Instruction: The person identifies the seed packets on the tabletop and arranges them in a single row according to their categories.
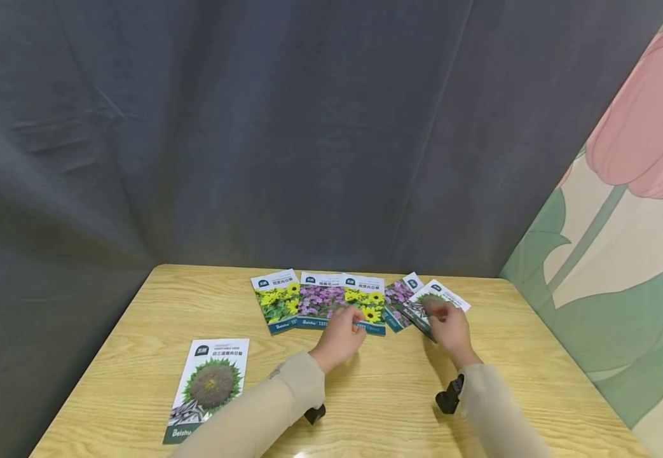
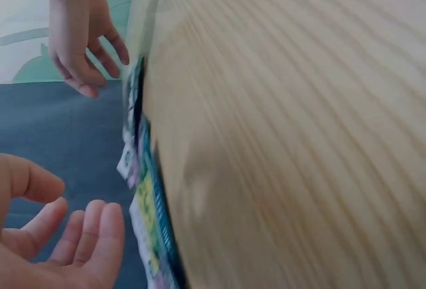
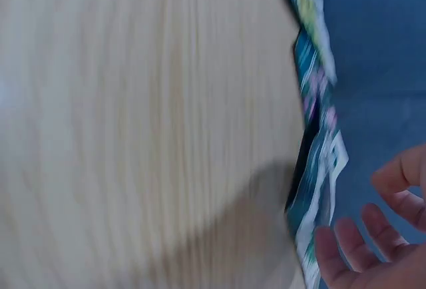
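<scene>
"Where are the hands?"

"From my seat, the left hand (image 1: 339, 338), loosely bent and holding nothing, is just beside a flat white-and-green packet picturing yellow flowers (image 1: 365, 300). The right hand (image 1: 454, 334), relaxed, is at a slanted white-and-green packet picturing a dark sunflower head (image 1: 424, 304); I can't tell whether it touches."

"Beyond them?"

"The slanted packet overlaps a purple-flowered packet (image 1: 395, 298) on the pale wooden table (image 1: 388, 394)."

"Advice?"

"I'd pinch one edge only, sparing overlapped neighbours."

"Hidden?"

"The hands cover packet parts; a beige sleeve (image 1: 285, 397) cuts off the separate near-left sunflower packet (image 1: 212, 385); wrist views blur packets edge-on."
</scene>
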Tool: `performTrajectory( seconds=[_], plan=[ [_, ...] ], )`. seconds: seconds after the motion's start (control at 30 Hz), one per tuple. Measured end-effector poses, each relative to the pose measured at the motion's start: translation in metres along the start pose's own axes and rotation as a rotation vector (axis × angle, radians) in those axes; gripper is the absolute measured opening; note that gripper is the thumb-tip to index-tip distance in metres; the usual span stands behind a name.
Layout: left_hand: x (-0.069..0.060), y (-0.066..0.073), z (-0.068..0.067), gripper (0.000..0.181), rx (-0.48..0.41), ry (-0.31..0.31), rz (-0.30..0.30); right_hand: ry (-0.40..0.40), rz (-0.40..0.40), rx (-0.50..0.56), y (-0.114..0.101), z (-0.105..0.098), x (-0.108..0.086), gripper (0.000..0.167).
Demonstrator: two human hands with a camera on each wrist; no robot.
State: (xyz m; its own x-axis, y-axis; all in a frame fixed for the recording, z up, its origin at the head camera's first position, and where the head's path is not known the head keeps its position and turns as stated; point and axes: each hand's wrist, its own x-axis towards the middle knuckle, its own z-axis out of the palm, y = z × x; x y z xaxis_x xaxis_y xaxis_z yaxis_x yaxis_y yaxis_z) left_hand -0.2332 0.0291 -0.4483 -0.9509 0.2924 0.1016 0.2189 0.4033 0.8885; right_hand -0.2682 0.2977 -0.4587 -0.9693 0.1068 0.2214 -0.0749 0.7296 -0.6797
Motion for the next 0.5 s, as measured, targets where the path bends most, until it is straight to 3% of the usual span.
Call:
performTrajectory(
  seconds=[0.27, 0.5],
  plan=[
    [0.028, 0.000, 0.032, 0.032, -0.159, 0.041, -0.074, -0.105, 0.164, -0.177, 0.028, -0.017, 0.019, 0.038],
    [0.050, -0.006, 0.048, 0.033, -0.232, 0.080, -0.140, -0.194, 0.223, -0.303, 0.033, -0.027, 0.026, 0.044]
  ],
)
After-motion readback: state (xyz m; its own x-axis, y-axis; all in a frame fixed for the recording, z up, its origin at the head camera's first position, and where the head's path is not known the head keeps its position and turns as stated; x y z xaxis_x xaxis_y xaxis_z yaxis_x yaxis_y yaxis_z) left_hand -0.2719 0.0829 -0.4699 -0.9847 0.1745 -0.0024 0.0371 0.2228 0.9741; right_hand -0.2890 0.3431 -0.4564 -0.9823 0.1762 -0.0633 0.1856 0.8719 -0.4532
